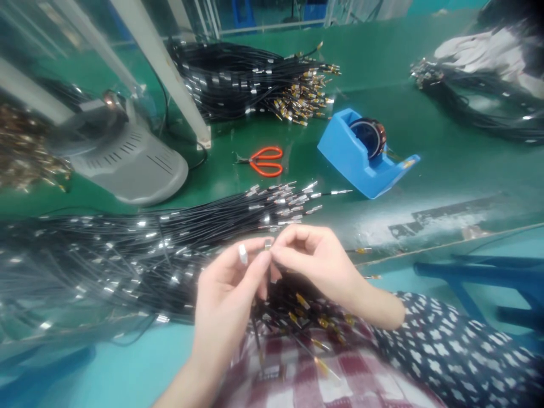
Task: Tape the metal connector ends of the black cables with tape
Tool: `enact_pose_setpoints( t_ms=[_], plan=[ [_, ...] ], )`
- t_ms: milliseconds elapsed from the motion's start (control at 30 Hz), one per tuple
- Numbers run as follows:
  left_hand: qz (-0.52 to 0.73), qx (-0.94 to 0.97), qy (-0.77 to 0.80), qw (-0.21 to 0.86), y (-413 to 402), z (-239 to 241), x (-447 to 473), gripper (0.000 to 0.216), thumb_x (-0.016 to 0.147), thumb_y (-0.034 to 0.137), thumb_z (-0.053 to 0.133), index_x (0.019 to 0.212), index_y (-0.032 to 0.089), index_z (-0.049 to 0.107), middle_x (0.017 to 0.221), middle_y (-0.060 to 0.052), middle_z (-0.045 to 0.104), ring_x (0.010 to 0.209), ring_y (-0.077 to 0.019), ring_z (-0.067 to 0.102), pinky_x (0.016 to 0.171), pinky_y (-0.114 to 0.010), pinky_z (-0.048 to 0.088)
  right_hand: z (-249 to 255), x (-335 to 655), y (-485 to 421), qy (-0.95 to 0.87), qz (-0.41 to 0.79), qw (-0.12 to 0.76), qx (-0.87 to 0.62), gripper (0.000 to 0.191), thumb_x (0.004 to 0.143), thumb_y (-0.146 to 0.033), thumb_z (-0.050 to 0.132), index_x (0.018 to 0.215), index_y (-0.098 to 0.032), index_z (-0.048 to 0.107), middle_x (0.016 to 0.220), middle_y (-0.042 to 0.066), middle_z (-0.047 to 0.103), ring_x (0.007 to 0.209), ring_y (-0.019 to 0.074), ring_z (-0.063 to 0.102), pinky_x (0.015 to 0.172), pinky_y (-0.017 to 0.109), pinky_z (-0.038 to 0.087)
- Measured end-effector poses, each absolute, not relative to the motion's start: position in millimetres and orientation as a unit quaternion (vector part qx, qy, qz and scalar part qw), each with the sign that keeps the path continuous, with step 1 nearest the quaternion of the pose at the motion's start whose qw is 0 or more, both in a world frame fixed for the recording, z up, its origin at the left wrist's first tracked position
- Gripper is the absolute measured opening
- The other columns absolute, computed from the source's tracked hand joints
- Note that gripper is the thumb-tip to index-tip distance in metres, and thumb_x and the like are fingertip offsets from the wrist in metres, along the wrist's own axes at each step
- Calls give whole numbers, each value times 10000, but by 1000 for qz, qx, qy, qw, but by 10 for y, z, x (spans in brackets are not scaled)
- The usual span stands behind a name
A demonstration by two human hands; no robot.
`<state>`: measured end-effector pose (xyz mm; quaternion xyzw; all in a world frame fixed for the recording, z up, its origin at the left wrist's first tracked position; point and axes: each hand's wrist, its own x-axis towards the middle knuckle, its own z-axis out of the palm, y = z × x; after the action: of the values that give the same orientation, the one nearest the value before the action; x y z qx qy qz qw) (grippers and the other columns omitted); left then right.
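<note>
In the middle of the view my left hand (232, 283) pinches a small silvery cable end (267, 244) between thumb and forefinger. The fingertips of my right hand (314, 255) are pressed together against the same spot, and what they grip there is hidden. A white band (242, 253) sits on a finger of my left hand. Under both hands, over the lap, lie black cables whose ends (302, 300) carry amber tape. Just beyond the hands is a bundle of black cables (204, 218) with bare silvery ends.
Orange-handled cutters (267, 161) lie on the green table (293, 153). A blue tape dispenser (352, 153) holds an amber roll. Behind are taped black cables (238, 79); a grey device (131, 161) stands left beside a white post (170, 73). Coiled cables (476, 107) lie right.
</note>
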<state>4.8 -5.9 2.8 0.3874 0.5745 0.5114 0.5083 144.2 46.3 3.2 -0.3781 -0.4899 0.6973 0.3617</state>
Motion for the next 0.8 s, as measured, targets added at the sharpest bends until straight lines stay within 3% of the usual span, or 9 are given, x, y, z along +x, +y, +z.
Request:
enact_pose_setpoints(
  t_ms=[233, 400, 633, 800],
  plan=[
    [514, 348, 564, 545, -54, 26, 30, 187, 880, 311, 651, 1033, 203, 658, 646, 16, 627, 531, -91, 504, 472, -191, 383, 4, 1419, 462, -471, 701, 385, -372, 227, 797, -331, 681, 678, -162, 585, 621, 9, 599, 618, 140, 557, 659, 307, 455],
    [465, 364, 592, 548, -43, 25, -4, 172, 774, 302, 763, 791, 178, 645, 637, 23, 641, 481, -55, 452, 457, -159, 351, 6, 1446, 461, -490, 667, 404, -390, 155, 788, -256, 681, 684, -154, 627, 706, 10, 610, 677, 125, 540, 683, 280, 436],
    [488, 316, 594, 555, -14, 12, 6, 191, 746, 298, 774, 742, 162, 641, 618, 6, 659, 446, -54, 446, 445, -170, 325, -70, 1534, 472, -440, 714, 380, -390, 337, 899, -442, 557, 919, -159, 739, 630, -14, 574, 609, 100, 520, 645, 255, 426],
    [480, 332, 600, 546, -73, -22, -15, 244, 741, 317, 785, 706, 133, 630, 602, 2, 634, 423, -54, 443, 414, -175, 330, -111, 1470, 516, -435, 711, 413, -367, 341, 821, -490, 663, 892, -165, 737, 724, 0, 636, 666, 104, 554, 677, 242, 457]
  ],
)
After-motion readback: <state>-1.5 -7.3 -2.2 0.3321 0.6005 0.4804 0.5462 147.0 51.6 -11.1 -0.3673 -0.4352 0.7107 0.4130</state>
